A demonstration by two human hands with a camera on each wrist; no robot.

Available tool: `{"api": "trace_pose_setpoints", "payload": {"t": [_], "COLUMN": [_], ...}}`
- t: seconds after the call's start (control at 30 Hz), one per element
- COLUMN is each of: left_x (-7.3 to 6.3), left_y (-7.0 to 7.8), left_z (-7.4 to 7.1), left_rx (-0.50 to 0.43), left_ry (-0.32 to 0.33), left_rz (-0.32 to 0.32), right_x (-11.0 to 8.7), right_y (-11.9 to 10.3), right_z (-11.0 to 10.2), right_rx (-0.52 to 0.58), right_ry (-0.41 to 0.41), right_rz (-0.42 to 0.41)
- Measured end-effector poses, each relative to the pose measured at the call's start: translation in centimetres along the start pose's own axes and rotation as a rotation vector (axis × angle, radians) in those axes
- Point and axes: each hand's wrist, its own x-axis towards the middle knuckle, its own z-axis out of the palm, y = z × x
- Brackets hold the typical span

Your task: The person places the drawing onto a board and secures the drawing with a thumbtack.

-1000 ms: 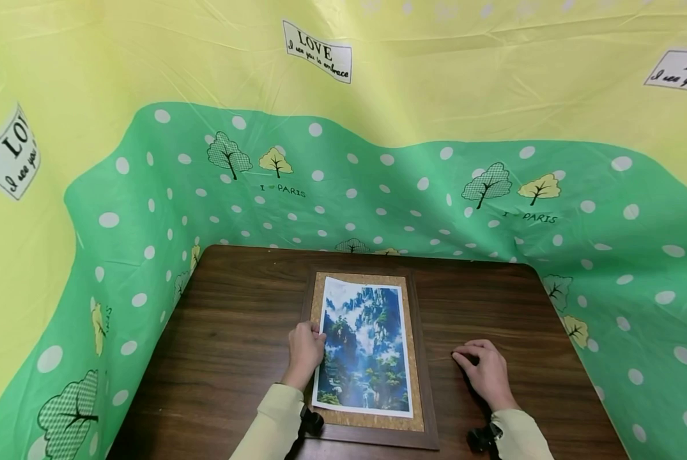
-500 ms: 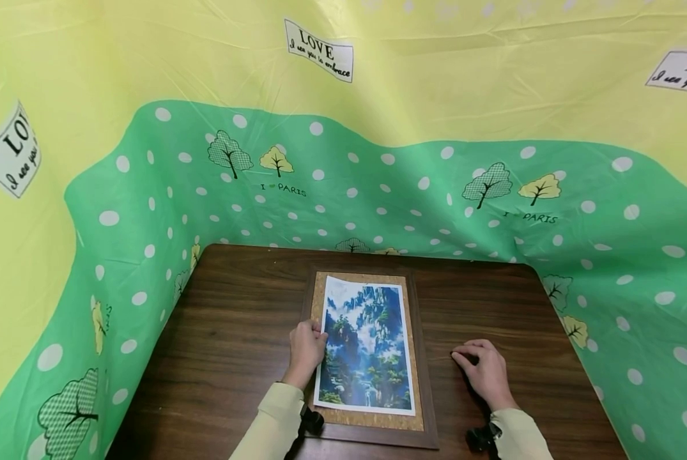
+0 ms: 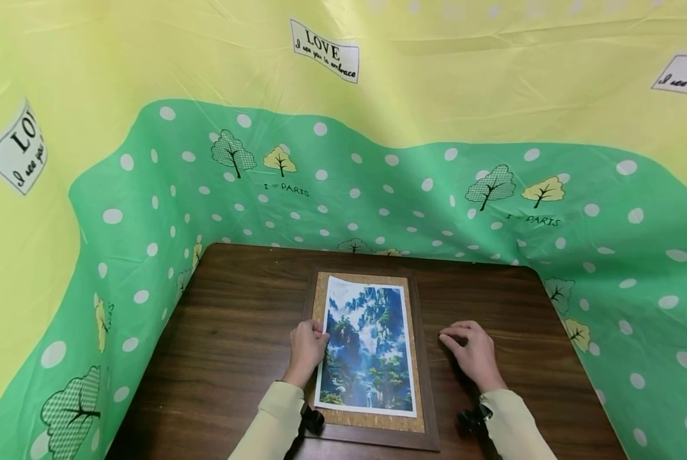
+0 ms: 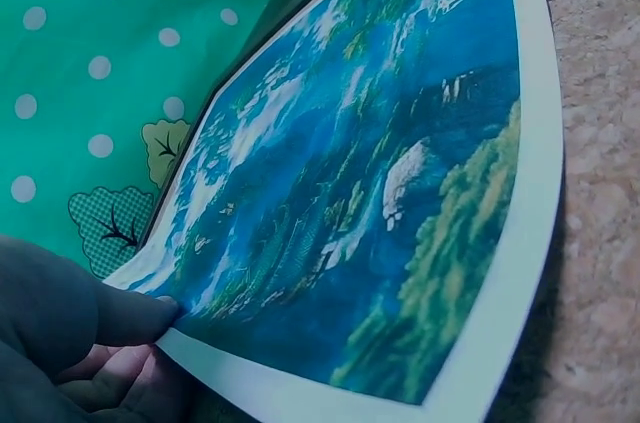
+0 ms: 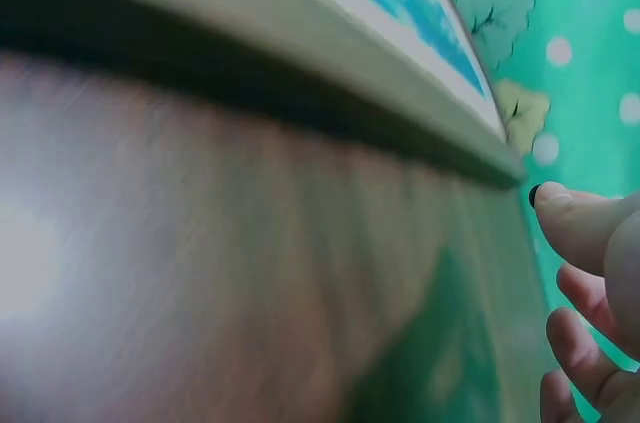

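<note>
A white-bordered print of a mountain waterfall scene lies over a wood-framed cork board. My left hand pinches the print's left edge between thumb and fingers; the sheet bows up there, and its top left corner curls. To the right of the frame, my right hand hovers close over the table. Its thumb and forefinger meet at a small black round piece, mostly covered by the fingertips; I cannot tell what it is. The other fingers are loosely curled.
The dark wood table carries the board near its middle. A green and yellow printed curtain hangs round the back and both sides. The board's raised frame stands between my right hand and the print.
My right hand has moved up and left, closer to the frame. The left hand keeps its hold on the print, which has shifted very slightly to the right.
</note>
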Motion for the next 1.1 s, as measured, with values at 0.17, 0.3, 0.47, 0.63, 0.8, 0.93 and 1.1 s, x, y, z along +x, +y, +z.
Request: {"api": "trace_pose_setpoints", "payload": {"t": [0.17, 0.3, 0.47, 0.63, 0.8, 0.93, 1.1], "left_x": [0.2, 0.3, 0.4, 0.2, 0.1, 0.2, 0.4], "left_y": [-0.1, -0.2, -0.3, 0.0, 0.1, 0.0, -0.1], "left_z": [0.0, 0.1, 0.2, 0.0, 0.0, 0.2, 0.2], "left_rx": [-0.002, -0.006, -0.004, -0.010, -0.013, -0.003, -0.012], "left_ry": [-0.007, -0.008, -0.006, -0.008, -0.012, -0.009, -0.006], "left_rz": [-0.009, -0.009, -0.019, -0.020, -0.024, -0.029, -0.025], "right_x": [2.6, 4.6, 6.6, 8.3, 9.8, 10.8, 11.8], "right_y": [-2.3, -4.1, -5.7, -6.6, -6.9, -7.2, -7.6], "right_z": [1.3, 2.7, 4.6, 6.4, 7.8, 8.9, 9.9], "right_rx": [0.043, 0.082, 0.134, 0.162, 0.166, 0.163, 0.170], "right_ry": [-0.048, -0.094, -0.141, -0.155, -0.167, -0.181, -0.203], "right_rz": [-0.039, -0.066, -0.087, -0.109, -0.104, -0.081, -0.042]}}
